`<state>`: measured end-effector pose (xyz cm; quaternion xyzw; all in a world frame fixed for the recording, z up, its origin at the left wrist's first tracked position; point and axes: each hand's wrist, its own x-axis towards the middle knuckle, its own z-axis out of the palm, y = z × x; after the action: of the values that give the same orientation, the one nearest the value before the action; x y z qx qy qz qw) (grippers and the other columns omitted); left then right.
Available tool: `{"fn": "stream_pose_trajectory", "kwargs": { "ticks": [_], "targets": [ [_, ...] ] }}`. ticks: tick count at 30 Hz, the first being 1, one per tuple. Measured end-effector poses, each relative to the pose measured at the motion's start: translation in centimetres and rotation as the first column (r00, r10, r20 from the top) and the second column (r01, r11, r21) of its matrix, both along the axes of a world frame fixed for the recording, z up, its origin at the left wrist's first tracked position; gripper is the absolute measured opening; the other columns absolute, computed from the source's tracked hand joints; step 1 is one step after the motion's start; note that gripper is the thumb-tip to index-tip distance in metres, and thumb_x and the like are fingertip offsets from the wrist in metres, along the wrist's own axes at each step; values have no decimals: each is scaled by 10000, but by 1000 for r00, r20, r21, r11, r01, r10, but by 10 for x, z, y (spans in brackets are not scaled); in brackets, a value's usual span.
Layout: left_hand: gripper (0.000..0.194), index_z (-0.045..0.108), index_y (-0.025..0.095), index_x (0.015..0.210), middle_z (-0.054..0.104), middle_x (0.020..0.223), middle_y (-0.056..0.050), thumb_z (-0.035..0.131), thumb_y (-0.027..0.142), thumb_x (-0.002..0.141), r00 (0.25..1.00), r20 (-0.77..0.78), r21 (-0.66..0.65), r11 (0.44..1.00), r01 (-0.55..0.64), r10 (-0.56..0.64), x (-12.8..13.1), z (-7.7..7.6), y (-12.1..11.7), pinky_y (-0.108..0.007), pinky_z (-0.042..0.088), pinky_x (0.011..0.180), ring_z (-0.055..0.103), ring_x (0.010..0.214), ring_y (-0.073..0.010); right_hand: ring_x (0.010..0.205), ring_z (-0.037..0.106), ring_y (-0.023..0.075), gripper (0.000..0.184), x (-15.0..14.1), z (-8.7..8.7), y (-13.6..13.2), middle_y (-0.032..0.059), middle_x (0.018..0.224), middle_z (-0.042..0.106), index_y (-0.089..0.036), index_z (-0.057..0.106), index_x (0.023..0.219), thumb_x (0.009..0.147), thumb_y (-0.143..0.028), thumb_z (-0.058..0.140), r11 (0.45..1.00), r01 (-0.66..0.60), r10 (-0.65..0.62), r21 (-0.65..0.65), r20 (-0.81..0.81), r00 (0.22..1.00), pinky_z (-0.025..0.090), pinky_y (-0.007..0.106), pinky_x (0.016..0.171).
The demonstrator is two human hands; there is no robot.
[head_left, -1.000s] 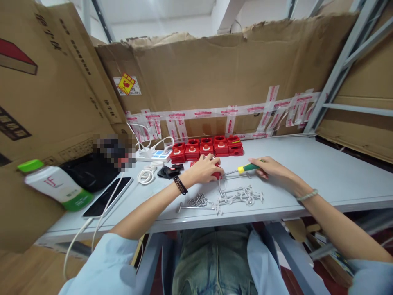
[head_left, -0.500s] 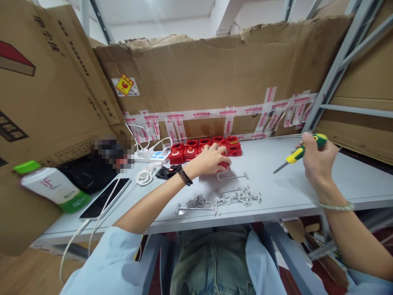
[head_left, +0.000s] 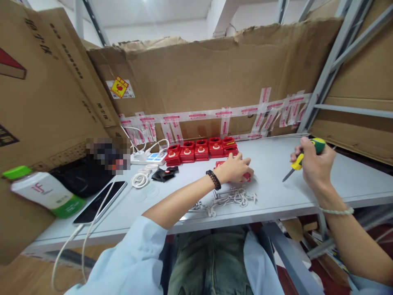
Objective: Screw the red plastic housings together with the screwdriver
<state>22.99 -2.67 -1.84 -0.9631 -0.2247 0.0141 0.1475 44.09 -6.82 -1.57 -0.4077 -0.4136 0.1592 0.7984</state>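
Observation:
My left hand (head_left: 236, 168) is closed over a red plastic housing (head_left: 247, 176) at the middle of the table, its fingers covering most of it. To the right, my right hand (head_left: 319, 164) grips a green-and-yellow screwdriver (head_left: 297, 163) in the air above the tabletop, its tip pointing down and left. Just in front of the left hand lies a heap of metal T-bars with white cords (head_left: 236, 197). A pile of small metal pieces (head_left: 198, 206) is partly hidden behind my left forearm. Beyond the hand stands a row of several red housings (head_left: 202, 150).
On the left of the table (head_left: 276, 205) are a white-and-green bottle (head_left: 49, 192), a phone (head_left: 100, 203), a coiled white cable (head_left: 140, 180), small black pouches (head_left: 164, 174) and a power strip (head_left: 149, 159). A cardboard panel (head_left: 184, 78) walls off the back.
My right hand has drawn the screwdriver away from the red housing, to the right and up. My left hand has shifted right with the housing, over where a corded T-bar lay.

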Motion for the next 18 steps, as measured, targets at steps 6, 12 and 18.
{"fn": "stream_pose_trajectory", "kwargs": {
  "ticks": [6, 12, 18],
  "targets": [
    [326, 630, 296, 1221, 537, 1236, -110, 546, 366, 914, 1000, 13, 32, 999, 7, -7, -6, -3, 0, -482, 426, 851, 435, 1143, -346, 361, 439, 82, 319, -8, -2, 5, -68, 487, 479, -199, 479, 629, 756, -393, 698, 999, 6, 3, -54, 159, 987, 344, 208, 323],
    [344, 633, 287, 1198, 543, 1235, -114, 606, 363, 863, 997, 69, -6, 1000, 20, -20, -6, -7, 4, -484, 425, 863, 467, 1125, -344, 620, 576, 145, 280, -29, 6, 23, 14, 686, 640, -191, 640, 724, 699, -454, 732, 983, 25, 94, -180, 624, 776, 484, 281, 584],
    [465, 548, 208, 1253, 527, 1297, -125, 647, 366, 827, 960, 278, -127, 990, 68, -31, -25, 5, 10, -476, 422, 943, 503, 1171, -309, 865, 654, 226, 322, -40, 10, 52, 87, 960, 722, -160, 684, 912, 713, -413, 670, 934, -74, 311, -348, 697, 646, 503, 383, 842]
  ]
}}
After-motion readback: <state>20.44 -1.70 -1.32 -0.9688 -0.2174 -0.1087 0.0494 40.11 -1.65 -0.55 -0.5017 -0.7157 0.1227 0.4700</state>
